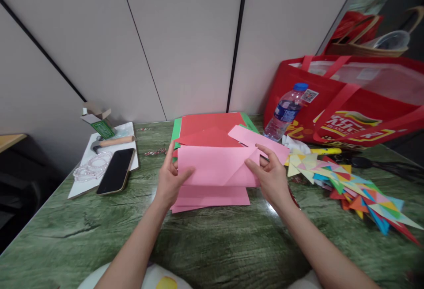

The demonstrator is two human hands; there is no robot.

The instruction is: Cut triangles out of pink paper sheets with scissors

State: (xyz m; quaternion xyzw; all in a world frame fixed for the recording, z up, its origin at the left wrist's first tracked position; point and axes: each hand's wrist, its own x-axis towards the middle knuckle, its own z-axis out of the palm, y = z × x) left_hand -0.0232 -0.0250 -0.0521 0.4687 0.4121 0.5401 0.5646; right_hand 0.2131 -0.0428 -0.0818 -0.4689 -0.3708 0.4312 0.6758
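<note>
A pink paper sheet [213, 165], partly folded with a diagonal crease at its right end, is held up a little above a stack of pink sheets [212, 197]. My left hand [170, 178] pinches its left edge, thumb on the front. My right hand [270, 175] grips its right edge at the folded corner. Behind lie red sheets [208, 125] on a green sheet [176, 126], and another pink strip [255, 141] lies to the right.
A green marbled table [215, 240] carries a phone [115, 170], bead bracelets [94, 165], a small hammer [112, 142] and a small box [99, 121] at left. At right are a water bottle [285, 111], a red tote bag [351, 103] and several folded coloured paper triangles [351, 187].
</note>
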